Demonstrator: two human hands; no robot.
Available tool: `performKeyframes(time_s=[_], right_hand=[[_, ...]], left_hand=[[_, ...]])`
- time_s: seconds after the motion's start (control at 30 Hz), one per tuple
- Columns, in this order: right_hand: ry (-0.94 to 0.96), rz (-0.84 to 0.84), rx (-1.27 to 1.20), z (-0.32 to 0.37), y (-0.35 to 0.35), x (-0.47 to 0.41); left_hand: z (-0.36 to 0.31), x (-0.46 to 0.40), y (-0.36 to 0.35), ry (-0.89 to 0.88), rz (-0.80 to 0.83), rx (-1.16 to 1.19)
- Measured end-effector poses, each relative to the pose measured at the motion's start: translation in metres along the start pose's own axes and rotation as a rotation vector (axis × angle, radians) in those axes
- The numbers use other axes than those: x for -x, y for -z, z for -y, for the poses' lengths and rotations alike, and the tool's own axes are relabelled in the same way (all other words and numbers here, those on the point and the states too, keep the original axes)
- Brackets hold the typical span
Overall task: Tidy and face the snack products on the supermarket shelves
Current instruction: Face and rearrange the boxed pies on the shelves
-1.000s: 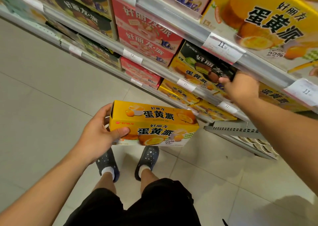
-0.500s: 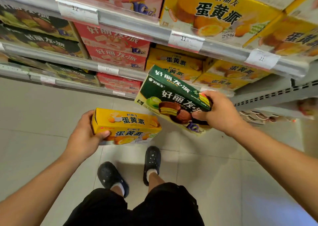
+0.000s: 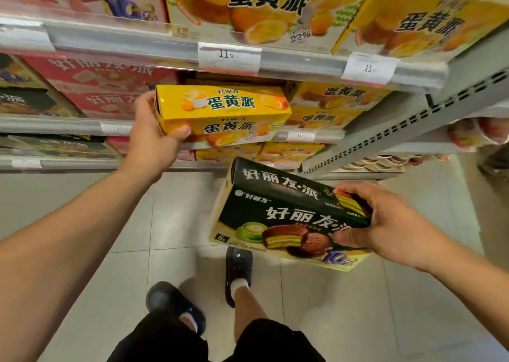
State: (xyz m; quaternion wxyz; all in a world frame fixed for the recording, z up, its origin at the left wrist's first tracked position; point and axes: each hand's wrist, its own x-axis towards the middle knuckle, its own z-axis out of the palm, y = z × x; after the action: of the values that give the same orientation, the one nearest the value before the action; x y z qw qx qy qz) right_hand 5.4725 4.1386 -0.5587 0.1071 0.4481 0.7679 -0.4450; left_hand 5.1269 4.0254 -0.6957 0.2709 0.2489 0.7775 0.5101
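Note:
My left hand [image 3: 150, 138] grips the left end of a yellow egg-yolk pie box [image 3: 228, 113], held level in front of the middle shelf [image 3: 68, 126], where more yellow boxes [image 3: 330, 105] are stacked. Lower down, my right hand [image 3: 385, 218] holds a dark green chocolate pie box [image 3: 283, 213] by its right end, thumb on the front face. That box is tilted and hangs over the floor, away from the shelves.
The top shelf rail [image 3: 303, 61] carries price tags and large yellow boxes [image 3: 261, 6]. Red boxes [image 3: 104, 86] fill the left of the middle shelf. A grey perforated shelf bracket [image 3: 399, 130] juts out at right. My feet stand on the tiled floor [image 3: 82, 293] below.
My left hand has lifted the yellow box from waist height up to the middle shelf. My right hand has brought the green box down and away from the shelf.

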Motion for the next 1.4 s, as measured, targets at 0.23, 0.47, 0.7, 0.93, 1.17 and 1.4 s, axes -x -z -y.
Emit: performKeyframes(time_s=[0.23, 0.47, 0.7, 0.93, 1.17, 1.4], right_hand=[[0.010, -0.004, -0.049, -0.031, 0.012, -0.010], [0.010, 0.003, -0.043, -0.046, 0.025, -0.029], [-0.024, 0.053, -0.046, -0.051, 0.027, -0.041], [-0.020, 0.106, -0.047, -0.045, 0.022, -0.050], [-0.008, 0.096, -0.002, -0.039, 0.021, -0.063], [0.005, 0.099, 0.031, -0.031, 0.020, -0.071]], left_hand=[[-0.014, -0.024, -0.027, -0.004, -0.037, 0.045], [-0.021, -0.050, -0.041, 0.052, -0.071, -0.284], [-0.035, -0.060, -0.049, -0.063, -0.212, -0.834], [-0.048, -0.058, -0.073, -0.508, -0.054, -1.208], [-0.045, -0.089, -0.076, -0.414, 0.092, -1.199], [-0.041, -0.095, -0.071, -0.427, 0.134, -1.204]])
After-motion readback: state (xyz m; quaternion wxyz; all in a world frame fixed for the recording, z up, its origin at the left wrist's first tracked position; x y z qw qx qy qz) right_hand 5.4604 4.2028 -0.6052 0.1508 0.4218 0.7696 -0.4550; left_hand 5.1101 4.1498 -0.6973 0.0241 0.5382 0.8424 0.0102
